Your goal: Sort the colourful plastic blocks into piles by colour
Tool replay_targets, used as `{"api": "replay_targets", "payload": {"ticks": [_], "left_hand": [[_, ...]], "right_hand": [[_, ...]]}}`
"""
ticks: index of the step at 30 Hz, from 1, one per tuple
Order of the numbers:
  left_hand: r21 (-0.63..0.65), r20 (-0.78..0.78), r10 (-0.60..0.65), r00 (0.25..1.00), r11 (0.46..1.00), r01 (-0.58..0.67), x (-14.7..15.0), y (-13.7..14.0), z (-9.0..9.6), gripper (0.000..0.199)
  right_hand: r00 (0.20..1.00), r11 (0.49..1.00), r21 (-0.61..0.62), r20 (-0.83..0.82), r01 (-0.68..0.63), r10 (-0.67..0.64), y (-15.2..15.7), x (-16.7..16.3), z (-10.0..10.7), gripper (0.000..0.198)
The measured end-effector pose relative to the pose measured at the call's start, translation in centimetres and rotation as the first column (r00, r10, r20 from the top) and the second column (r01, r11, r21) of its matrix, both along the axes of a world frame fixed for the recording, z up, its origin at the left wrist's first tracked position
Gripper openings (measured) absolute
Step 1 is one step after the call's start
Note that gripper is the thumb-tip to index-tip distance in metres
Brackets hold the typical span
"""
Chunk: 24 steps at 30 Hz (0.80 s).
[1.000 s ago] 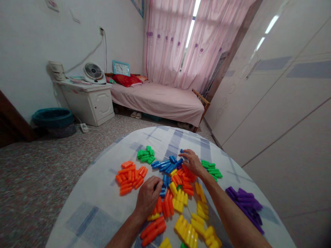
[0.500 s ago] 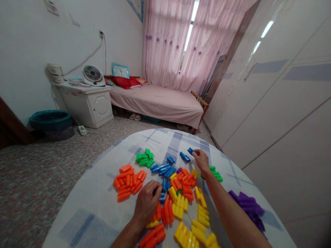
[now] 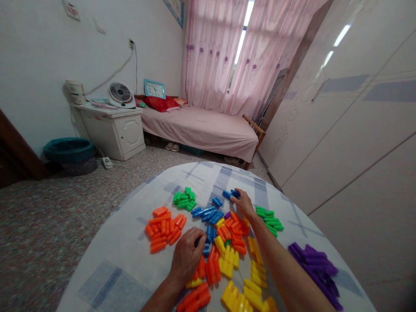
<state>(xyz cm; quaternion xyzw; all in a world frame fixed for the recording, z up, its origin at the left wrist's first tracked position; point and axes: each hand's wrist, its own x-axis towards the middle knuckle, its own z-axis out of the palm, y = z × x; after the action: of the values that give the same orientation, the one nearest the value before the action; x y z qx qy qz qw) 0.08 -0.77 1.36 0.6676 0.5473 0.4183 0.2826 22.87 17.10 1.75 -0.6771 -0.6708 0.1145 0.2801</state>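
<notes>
My right hand (image 3: 243, 203) is closed on a small blue plastic piece (image 3: 235, 193) near the far side of the table, beside another blue piece (image 3: 227, 194). My left hand (image 3: 187, 252) rests with curled fingers just left of the middle; whether it holds anything is hidden. Close to its fingertips lie blue pieces (image 3: 209, 234) and orange tube-shaped pieces (image 3: 213, 266). Further blue pieces (image 3: 212, 216) lie beyond it. Between my arms spread a mixed orange heap (image 3: 234, 227) and several yellow pieces (image 3: 229, 260).
The round table's checked cloth (image 3: 107, 281) carries sorted piles: orange (image 3: 164, 229) and green (image 3: 184, 199) at left, green (image 3: 269, 220) and purple (image 3: 316, 268) at right. Beyond stand a bed (image 3: 201, 128), a white cabinet (image 3: 113, 134), a bin (image 3: 69, 151) and a wardrobe (image 3: 357, 143).
My right hand has moved a little left and nearer with its blue piece, which is now beside the other blue piece. My left hand stays in place. The view has shifted slightly.
</notes>
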Motion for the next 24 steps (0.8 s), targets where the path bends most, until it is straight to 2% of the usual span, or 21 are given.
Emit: {"api": "replay_targets", "payload": {"ticks": [4,6,8,10,12,14,19,22,24], "left_hand": [[0.006,0.005,0.008,1.000,1.000,-0.008,0.0,0.1,-0.1,0.026],[0.003,0.008,0.003,1.000,1.000,-0.003,0.0,0.2,-0.1,0.026],[-0.003,0.010,-0.005,1.000,1.000,0.005,0.0,0.2,-0.1,0.026],[-0.011,0.012,-0.009,1.000,1.000,0.009,0.0,0.2,0.0,0.025],[-0.017,0.015,-0.010,1.000,1.000,0.010,0.0,0.1,0.0,0.025],[-0.017,0.019,-0.013,1.000,1.000,0.013,0.0,0.2,0.0,0.024],[0.006,0.025,-0.007,1.000,1.000,0.007,0.0,0.3,-0.2,0.024],[0.007,0.020,0.003,1.000,1.000,-0.004,0.0,0.2,-0.4,0.024],[0.006,0.017,0.006,1.000,1.000,-0.006,0.1,0.2,-0.4,0.024]], "right_hand": [[0.992,0.994,0.100,0.122,-0.043,0.030,-1.2,-2.1,1.5,0.045],[0.965,0.979,0.144,0.241,-0.143,0.105,-2.2,-3.4,2.5,0.038],[0.921,0.960,0.093,0.322,-0.263,0.221,-3.2,-4.7,3.2,0.031],[0.883,0.949,-0.004,0.364,-0.316,0.296,-3.9,-5.9,3.3,0.029],[0.871,0.948,-0.074,0.378,-0.309,0.313,-4.1,-6.7,3.1,0.029],[0.888,0.952,-0.089,0.345,-0.291,0.304,-4.0,-7.1,2.5,0.027],[0.931,0.965,-0.045,0.252,-0.259,0.262,-3.3,-7.0,1.6,0.021],[0.944,0.974,-0.005,0.246,-0.225,0.219,-2.3,-6.5,2.5,0.021],[0.952,0.980,0.073,0.260,-0.186,0.161,-1.4,-6.2,3.4,0.022]]}}
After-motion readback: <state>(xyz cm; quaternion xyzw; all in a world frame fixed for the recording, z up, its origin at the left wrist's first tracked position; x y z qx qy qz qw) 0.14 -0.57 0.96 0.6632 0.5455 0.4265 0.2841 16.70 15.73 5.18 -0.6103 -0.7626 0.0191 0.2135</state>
